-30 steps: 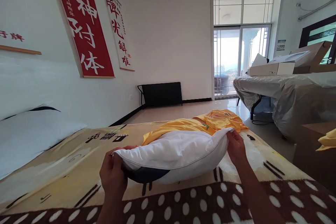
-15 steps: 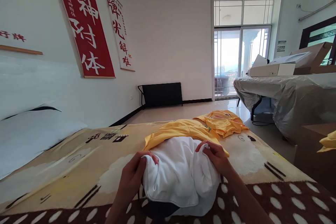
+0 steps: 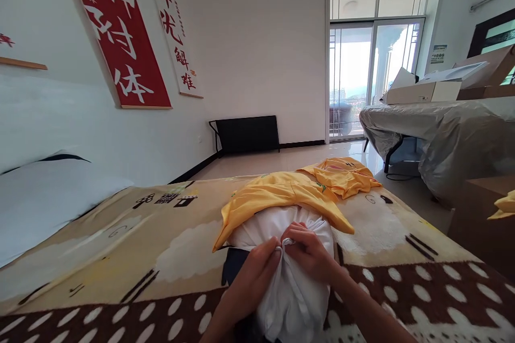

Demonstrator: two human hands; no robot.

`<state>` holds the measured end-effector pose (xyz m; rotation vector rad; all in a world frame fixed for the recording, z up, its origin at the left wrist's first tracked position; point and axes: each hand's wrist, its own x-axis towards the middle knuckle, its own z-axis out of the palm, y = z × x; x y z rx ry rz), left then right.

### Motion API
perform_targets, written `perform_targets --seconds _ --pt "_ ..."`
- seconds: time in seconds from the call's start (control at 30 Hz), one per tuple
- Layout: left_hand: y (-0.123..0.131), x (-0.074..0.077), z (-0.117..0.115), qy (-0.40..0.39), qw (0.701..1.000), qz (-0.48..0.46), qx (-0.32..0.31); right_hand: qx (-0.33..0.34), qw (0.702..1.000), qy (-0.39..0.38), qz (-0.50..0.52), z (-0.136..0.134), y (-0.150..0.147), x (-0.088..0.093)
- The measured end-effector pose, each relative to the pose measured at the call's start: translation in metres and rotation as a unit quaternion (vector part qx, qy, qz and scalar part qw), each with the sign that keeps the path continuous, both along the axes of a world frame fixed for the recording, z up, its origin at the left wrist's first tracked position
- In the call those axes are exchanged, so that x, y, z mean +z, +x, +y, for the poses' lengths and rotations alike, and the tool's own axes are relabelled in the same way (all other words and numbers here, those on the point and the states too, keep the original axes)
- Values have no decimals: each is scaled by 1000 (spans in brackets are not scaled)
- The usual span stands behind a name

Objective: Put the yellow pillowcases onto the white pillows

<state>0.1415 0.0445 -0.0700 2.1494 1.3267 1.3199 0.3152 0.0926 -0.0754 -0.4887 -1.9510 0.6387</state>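
A white pillow with a dark underside lies bunched up on the patterned bed blanket right in front of me. My left hand and my right hand meet at its top, both pinching the gathered white fabric between closed fingers. A yellow pillowcase is draped over the pillow's far end and spreads toward the foot of the bed.
Another white pillow rests at the left by the wall with red and white banners. A plastic-covered table with cardboard boxes stands at the right, a brown box beside the bed. Glass balcony doors are ahead.
My hands, which held the pillow's two ends wide apart, have come together at its middle, folding and bunching it. The view has dipped slightly.
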Motion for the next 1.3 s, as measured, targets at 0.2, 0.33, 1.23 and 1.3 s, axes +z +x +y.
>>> perform_targets --seconds 0.2,0.33,1.23,1.3 --pt "9 -3 6 0 1000 3 23 12 1000 12 -12 -2 -3 -2" --pt "20 10 2 -15 996 81 38 19 999 25 -26 2 -3 -5" --pt "-38 26 17 22 948 -265 175 -254 870 366 -213 -78 -73 -65" --pt "-31 27 11 29 950 -260 172 -230 871 365 -236 -78 -83 -82"
